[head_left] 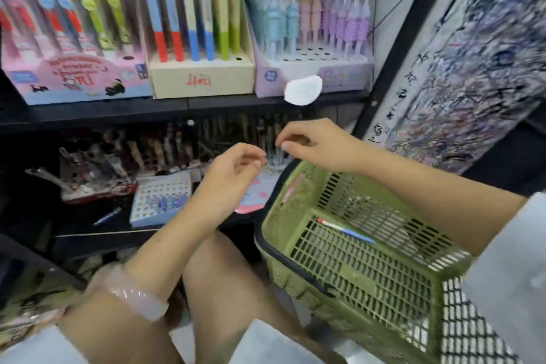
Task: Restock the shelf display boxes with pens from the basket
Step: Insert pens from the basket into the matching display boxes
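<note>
Loosely curled fingers (251, 156) above pens (276, 155)

Both hands (233, 165) (307, 142) hover beyond a green basket (369, 289) holding one pen (345, 230).

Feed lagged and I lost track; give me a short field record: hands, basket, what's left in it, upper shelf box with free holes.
left hand: fingers curled, over the lower shelf; whether it pinches anything is unclear
right hand: fingertips pinched together beside pale pens; blurred
basket: green plastic mesh basket, at the person's right
basket contents: one red, white and blue pen
free holes: lilac cardboard display box, front rows open
</note>
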### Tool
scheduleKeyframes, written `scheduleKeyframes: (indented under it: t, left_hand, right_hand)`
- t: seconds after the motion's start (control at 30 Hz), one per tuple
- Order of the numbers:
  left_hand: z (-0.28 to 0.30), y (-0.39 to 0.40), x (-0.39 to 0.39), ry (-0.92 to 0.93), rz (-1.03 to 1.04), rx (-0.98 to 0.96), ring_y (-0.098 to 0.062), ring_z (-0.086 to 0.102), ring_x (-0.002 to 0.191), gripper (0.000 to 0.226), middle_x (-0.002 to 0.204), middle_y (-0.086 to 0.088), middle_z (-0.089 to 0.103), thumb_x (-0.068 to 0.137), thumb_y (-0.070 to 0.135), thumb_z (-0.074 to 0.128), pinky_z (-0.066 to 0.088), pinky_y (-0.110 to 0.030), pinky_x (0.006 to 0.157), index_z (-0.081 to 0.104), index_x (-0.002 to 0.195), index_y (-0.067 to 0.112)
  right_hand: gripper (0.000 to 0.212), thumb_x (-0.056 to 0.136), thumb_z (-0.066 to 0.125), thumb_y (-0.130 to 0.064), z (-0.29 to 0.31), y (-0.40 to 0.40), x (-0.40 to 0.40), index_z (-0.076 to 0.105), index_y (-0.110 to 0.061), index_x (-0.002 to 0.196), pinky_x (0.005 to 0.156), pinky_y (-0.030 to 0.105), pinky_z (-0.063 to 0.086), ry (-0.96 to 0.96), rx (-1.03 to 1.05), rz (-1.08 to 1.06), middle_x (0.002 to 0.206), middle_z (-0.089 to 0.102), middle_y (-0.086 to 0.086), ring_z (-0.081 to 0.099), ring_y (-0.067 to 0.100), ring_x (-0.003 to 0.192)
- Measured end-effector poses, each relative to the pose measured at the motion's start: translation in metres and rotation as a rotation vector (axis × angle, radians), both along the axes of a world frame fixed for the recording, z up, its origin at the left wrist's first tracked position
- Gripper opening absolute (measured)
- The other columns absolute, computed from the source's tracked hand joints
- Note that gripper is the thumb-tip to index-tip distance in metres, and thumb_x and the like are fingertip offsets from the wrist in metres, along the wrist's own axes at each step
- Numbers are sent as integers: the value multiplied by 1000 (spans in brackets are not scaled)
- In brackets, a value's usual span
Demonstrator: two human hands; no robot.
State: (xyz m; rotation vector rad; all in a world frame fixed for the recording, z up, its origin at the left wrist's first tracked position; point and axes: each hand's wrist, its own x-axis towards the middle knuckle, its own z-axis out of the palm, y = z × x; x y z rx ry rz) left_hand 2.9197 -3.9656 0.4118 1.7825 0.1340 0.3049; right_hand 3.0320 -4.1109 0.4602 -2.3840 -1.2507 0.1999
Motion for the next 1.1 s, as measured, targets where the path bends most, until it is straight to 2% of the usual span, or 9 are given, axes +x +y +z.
scheduleKeyframes:
  t: [0.17, 0.23, 0.3, 0.4, 0.63, 0.73, 0.87, 0.97, 1.1]
  left_hand:
    - [-32, -63, 22, 101, -251, 200, 7, 53, 86, 19, 91, 17, 58, 94, 9, 48, 30, 6, 75, 57, 90, 25]
    - [-45, -80, 32, 175, -350, 285, -2, 56, 93, 14, 97, 11, 59, 95, 13, 48, 32, 1, 82, 57, 98, 22]
    - [-56, -91, 41, 272, -454, 355, -9, 54, 100, 12, 103, 8, 58, 96, 17, 46, 39, -11, 79, 55, 101, 24]
    - [-68, -97, 48, 360, -504, 436, 2, 50, 92, 15, 102, 16, 53, 97, 24, 44, 37, -3, 69, 55, 107, 26]
    - [-78, -92, 57, 452, -466, 455, -4, 52, 103, 17, 109, 14, 57, 96, 25, 45, 39, -15, 82, 56, 109, 29]
    - [-77, -95, 60, 477, -471, 476, -6, 54, 104, 14, 110, 15, 57, 96, 29, 45, 42, -23, 85, 55, 104, 35]
    - [-78, -109, 66, 496, -530, 485, -5, 55, 101, 17, 113, 13, 58, 96, 31, 44, 43, -20, 81, 56, 108, 32]
    - [-82, -121, 67, 488, -572, 509, -4, 50, 103, 22, 117, 12, 55, 96, 30, 44, 37, -19, 78, 55, 115, 28]
    - [-80, -127, 64, 483, -452, 462, -10, 55, 96, 24, 101, 10, 59, 95, 35, 45, 38, -13, 74, 59, 111, 24]
  right_hand:
    - [25, 93, 50, -16, -102, -112, 13, 63, -7, 113, 81, 28, 41, 115, -509, -123, 108, 67, 12, 62, 25, 95]
    - [28, 95, 46, -18, -139, -144, 13, 61, -8, 115, 82, 31, 44, 181, -643, -172, 108, 66, 13, 62, 28, 98]
    - [28, 96, 44, -20, -173, -162, 16, 58, -6, 116, 79, 34, 48, 233, -688, -242, 109, 65, 15, 61, 28, 95]
    - [31, 95, 46, -21, -215, -162, 26, 50, -7, 123, 72, 33, 48, 180, -673, -361, 111, 59, 16, 59, 28, 91]
    - [51, 89, 52, -3, -272, -138, 33, 33, -3, 136, 100, 42, 40, -49, -725, -390, 136, 38, 19, 36, 35, 126]
    - [47, 89, 51, -8, -265, -144, 32, 35, -8, 133, 94, 41, 40, -29, -665, -342, 130, 44, 16, 47, 34, 116]
    - [23, 96, 42, -18, -236, -175, 20, 50, -9, 116, 63, 30, 49, 150, -551, -269, 102, 54, 8, 58, 23, 80]
    - [15, 96, 42, -16, -216, -199, -2, 55, -11, 98, 62, 27, 50, 313, -532, -201, 80, 54, 1, 58, 19, 72]
    - [15, 99, 40, -22, -184, -185, -23, 50, -13, 91, 45, 22, 39, 684, -50, -400, 68, 53, -2, 45, 8, 50]
